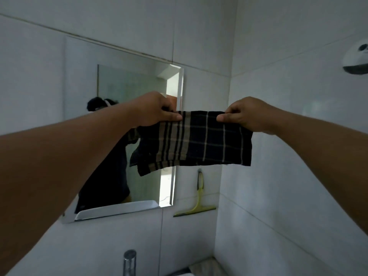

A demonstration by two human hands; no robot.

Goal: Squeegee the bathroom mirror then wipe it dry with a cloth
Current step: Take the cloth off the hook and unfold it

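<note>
A dark checked cloth with tan stripes hangs stretched between my two hands in front of the mirror's right side. My left hand pinches its upper left corner and my right hand pinches its upper right corner. The frameless mirror is fixed to the white tiled wall and shows a person's reflection behind my left arm. A yellow-green squeegee hangs from a hook on the wall just right of the mirror's lower corner, below the cloth.
A chrome tap rises at the bottom centre, with a sink edge beside it. A white round fixture sticks out from the right wall high up. The right wall meets the mirror wall in a corner close to the squeegee.
</note>
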